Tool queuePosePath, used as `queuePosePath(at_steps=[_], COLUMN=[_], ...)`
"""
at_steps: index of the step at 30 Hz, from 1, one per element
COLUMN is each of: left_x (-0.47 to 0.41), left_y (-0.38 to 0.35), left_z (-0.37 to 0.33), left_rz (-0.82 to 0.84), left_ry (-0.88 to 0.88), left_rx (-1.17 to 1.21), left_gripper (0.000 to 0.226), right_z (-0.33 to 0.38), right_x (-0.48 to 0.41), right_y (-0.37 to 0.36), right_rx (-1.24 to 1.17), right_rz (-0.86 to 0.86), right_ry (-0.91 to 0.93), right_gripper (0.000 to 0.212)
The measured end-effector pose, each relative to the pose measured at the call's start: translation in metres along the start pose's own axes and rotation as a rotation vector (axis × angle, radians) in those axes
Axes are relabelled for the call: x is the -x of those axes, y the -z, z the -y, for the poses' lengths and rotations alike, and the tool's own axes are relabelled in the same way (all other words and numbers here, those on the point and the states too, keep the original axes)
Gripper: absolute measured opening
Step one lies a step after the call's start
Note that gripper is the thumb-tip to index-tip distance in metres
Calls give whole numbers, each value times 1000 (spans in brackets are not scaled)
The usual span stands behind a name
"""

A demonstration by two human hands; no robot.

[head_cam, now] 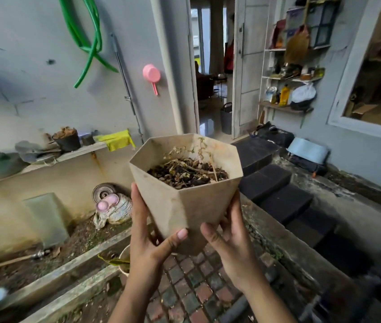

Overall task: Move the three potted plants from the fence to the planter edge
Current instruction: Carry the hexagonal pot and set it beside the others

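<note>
At frame centre, above brick paving (191,285): beige hexagonal pot (186,194) w/ dry plant, held up in 2 hands. Left hand (148,238) wrapped round its 8 o'clock side, right hand (230,236) round 4 o'clock, thumbs pressed on front. No legible writing.

A beige, angular, hexagon-rimmed plastic pot (186,194) is held up in mid-air at the centre of the scene, tilted slightly, with dark soil and dry, withered stems (188,170) inside. The left hand (148,238) grips its lower left side, thumb pressed across the near face; the right hand (230,234) cups the lower right side. Below lies a paving of small reddish and grey bricks (191,287). To the near left runs a weathered concrete planter edge (72,259), with a round pale pot holding a green leaf (121,261) just beside the left wrist. On the far wall hang a coiled green hose (84,36) and a pink plastic scoop (152,76).
</note>
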State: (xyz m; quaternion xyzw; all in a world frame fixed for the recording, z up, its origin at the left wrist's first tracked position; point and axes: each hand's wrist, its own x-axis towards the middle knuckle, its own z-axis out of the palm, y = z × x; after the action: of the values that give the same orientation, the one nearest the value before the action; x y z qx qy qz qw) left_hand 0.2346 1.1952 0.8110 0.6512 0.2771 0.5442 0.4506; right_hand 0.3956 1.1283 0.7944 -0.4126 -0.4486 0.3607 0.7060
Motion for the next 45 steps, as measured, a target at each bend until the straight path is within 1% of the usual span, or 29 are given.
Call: queuePosePath(at_steps=[3, 10, 15, 17, 21, 26, 30, 34, 38, 41, 45], left_x=[-60, -192, -268, -301, -366, -414, -416, -381, -329, -287, -232], left_y=[-1, 7, 14, 23, 35, 25, 2, -28, -57, -77, -96], left_z=[38, 126, 198, 241, 348, 480, 589, 714, 840, 929, 1034], left_rz=[0, -8, 18, 33, 105, 159, 160, 114, 75, 45, 62], left_ry=[-17, 71, 84, 116, 158, 227, 263, 290, 302, 310, 317], left_rx=[-20, 16, 75, 149, 248, 270, 299, 287, 298, 353, 438], left_gripper=[127, 126, 120, 115, 114, 114, 114, 115, 113, 109, 103], right_z=[-27, -96, -154, -186, -265, -383, -488, -608, -731, -816, -915], right_x=[-64, -205, -283, -313, -375, -429, -447, -440, -411, -383, -346], right_y=[6, 9, 8, 7, 8, 39, 83, 147, 207, 248, 295], right_rx=[25, -14, -40, -32, 24, 36, 46, 67, 66, 39, 27], right_rz=[-33, -46, -99, -147, -208, -291, -307, -302, -327, -320, -302], right_ry=[-10, -88, -155, -177, -174, -239, -234, -235, -244, -256, -248], right_gripper=[86, 86, 89, 85, 73, 68, 69, 72, 73, 70, 66])
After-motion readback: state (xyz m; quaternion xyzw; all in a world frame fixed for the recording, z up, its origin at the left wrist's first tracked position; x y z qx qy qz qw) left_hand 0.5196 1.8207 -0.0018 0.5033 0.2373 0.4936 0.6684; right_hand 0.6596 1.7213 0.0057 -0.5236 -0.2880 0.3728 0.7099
